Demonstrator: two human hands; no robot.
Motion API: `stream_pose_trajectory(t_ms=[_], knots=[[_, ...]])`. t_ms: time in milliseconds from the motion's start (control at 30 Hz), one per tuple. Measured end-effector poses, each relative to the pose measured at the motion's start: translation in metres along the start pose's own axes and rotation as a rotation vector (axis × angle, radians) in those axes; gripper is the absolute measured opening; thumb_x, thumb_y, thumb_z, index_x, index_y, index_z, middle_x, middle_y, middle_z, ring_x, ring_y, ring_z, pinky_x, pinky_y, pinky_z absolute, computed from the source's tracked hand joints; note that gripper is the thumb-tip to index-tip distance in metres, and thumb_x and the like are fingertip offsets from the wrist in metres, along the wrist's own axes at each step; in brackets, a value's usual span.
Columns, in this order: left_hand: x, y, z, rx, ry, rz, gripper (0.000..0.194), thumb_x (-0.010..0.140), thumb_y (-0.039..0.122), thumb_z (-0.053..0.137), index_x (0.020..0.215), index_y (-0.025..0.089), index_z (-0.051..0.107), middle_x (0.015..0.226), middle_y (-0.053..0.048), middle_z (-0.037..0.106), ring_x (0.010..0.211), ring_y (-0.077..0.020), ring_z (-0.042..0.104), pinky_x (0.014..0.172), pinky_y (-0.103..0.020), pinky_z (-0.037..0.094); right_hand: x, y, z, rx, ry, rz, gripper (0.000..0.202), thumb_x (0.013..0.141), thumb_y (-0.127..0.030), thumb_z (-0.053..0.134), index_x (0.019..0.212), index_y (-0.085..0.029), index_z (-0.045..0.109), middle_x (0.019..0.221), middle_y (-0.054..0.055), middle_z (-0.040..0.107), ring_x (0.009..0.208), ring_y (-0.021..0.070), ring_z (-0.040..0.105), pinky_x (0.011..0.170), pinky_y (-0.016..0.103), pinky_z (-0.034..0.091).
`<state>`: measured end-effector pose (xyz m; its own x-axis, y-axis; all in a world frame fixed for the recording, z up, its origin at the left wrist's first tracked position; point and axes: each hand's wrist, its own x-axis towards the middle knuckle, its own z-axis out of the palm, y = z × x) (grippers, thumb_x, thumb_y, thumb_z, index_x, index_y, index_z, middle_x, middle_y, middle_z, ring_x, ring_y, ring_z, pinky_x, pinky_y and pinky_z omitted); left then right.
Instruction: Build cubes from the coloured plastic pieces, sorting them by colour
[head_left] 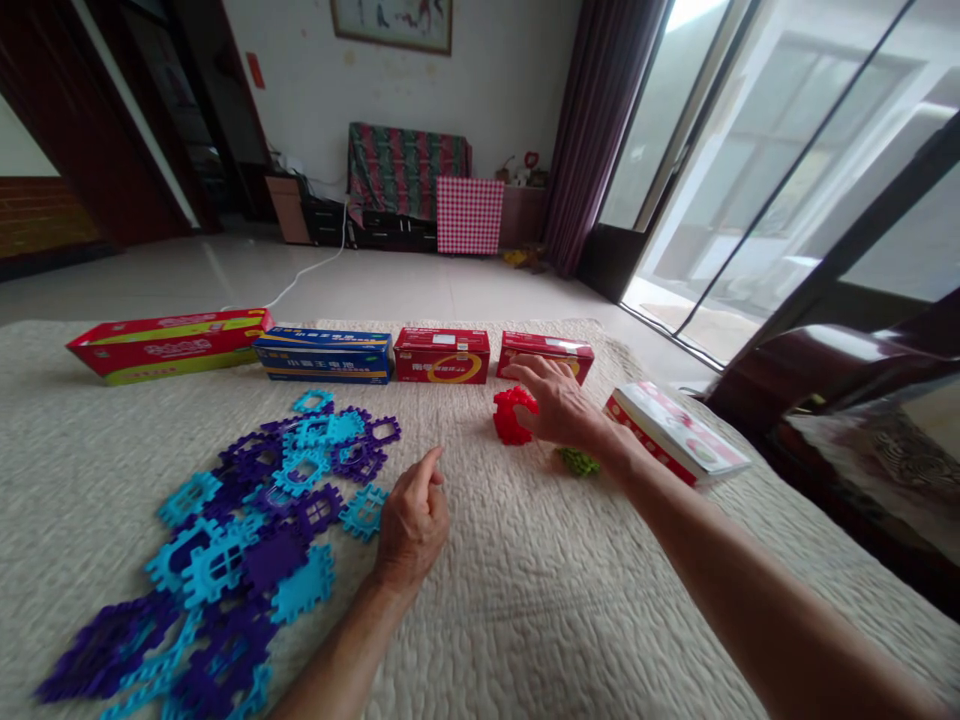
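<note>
My right hand point(559, 400) reaches over a red cube-like cluster of toothed plastic blocks point(512, 416). Its fingers stretch past the top of the cluster and the thumb lies against its side; a firm grip does not show. Green toothed blocks point(577, 461) lie on the quilted cover below my right wrist. My left hand point(415, 515) rests loosely closed at the centre, with nothing visible in it. Just left of it spreads a pile of interlocking plastic blocks, with purple pieces point(276, 558) and light blue pieces point(303, 585), some with window-like openings.
Along the far edge of the quilted cover point(465, 620) stand a red and green box point(176, 345), a blue box point(324, 356) and two red boxes point(441, 356) point(547, 350). A white and red box point(675, 430) lies at the right, near a dark wooden armrest point(795, 370).
</note>
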<state>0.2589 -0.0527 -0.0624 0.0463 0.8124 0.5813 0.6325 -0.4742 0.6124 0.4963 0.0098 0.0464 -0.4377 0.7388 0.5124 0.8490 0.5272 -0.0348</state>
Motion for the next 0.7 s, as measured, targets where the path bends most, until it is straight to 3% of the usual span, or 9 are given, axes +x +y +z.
stream_pose_trajectory(t_ms=[67,133,267,433,700], knots=[[0.001,0.001,-0.001,-0.003,0.010,0.003,0.047,0.077,0.006,0.038,0.117,0.013,0.060,0.082,-0.003,0.066,0.076,-0.0146,0.064,0.076,-0.027,0.052,-0.008,-0.024,-0.002,0.082,0.058,-0.030,0.046,0.077,-0.011,0.055,0.122,-0.020,0.053,0.128,0.010,0.054,0.116,0.0250,0.049,0.098,0.043,0.038],[0.002,0.001,-0.001,-0.002,0.033,0.016,0.045,0.079,0.008,0.038,0.118,0.013,0.060,0.082,-0.004,0.066,0.076,-0.0149,0.064,0.076,-0.027,0.053,-0.018,-0.051,0.005,0.224,0.031,-0.050,0.042,0.078,-0.008,0.051,0.117,-0.019,0.055,0.117,0.009,0.059,0.109,0.0207,0.053,0.094,0.038,0.043],[0.004,0.002,-0.004,0.024,0.114,0.046,0.041,0.083,0.012,0.038,0.116,0.012,0.062,0.084,-0.005,0.069,0.077,-0.0158,0.067,0.076,-0.027,0.053,-0.042,-0.088,0.041,0.408,-0.041,0.038,0.037,0.076,-0.005,0.049,0.110,-0.017,0.058,0.109,0.009,0.061,0.101,0.0185,0.056,0.090,0.033,0.047],[0.006,0.000,-0.005,0.075,0.149,0.071,0.037,0.084,0.015,0.039,0.112,0.013,0.064,0.084,-0.006,0.071,0.078,-0.0169,0.068,0.075,-0.027,0.054,-0.061,-0.095,0.077,0.444,-0.029,0.104,0.027,0.079,-0.007,0.050,0.102,-0.017,0.060,0.103,0.008,0.062,0.097,0.0180,0.055,0.089,0.031,0.045],[0.005,-0.004,-0.005,0.080,0.121,0.086,0.037,0.084,0.014,0.038,0.110,0.014,0.065,0.084,-0.005,0.071,0.075,-0.0160,0.068,0.072,-0.026,0.053,-0.064,-0.098,0.082,0.381,-0.037,0.129,0.018,0.080,-0.011,0.053,0.094,-0.018,0.060,0.104,0.006,0.060,0.097,0.0172,0.053,0.092,0.030,0.040]])
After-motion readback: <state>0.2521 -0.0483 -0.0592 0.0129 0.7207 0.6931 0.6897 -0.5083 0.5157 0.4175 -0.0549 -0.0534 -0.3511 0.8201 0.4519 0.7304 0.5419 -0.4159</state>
